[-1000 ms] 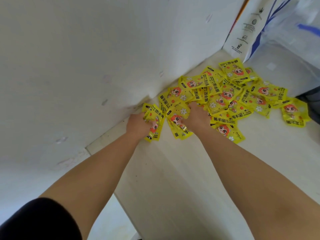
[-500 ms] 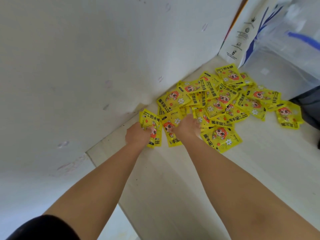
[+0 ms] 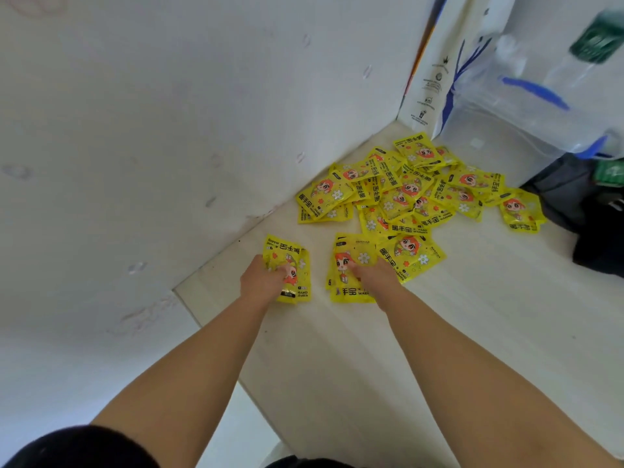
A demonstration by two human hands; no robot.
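Observation:
A heap of several yellow hand-warmer packets (image 3: 415,194) with a cartoon face lies on a pale wooden table (image 3: 439,349) in the corner by a white wall. My left hand (image 3: 261,282) grips a small stack of packets (image 3: 288,261), set apart to the left of the heap. My right hand (image 3: 374,276) rests on another packet (image 3: 347,265) at the heap's near edge, with fingers curled over it; a few packets lie beneath. Both forearms reach in from the bottom.
The white wall (image 3: 152,130) runs along the table's left edge. At the back right stand a white printed bag (image 3: 435,62) and a clear plastic bag with blue handles (image 3: 526,106). A dark bag (image 3: 594,214) sits at the right edge.
Both hands have drawn back toward me from the heap, each dragging packets along. The left stack now lies apart from the heap, with a gap of bare table between.

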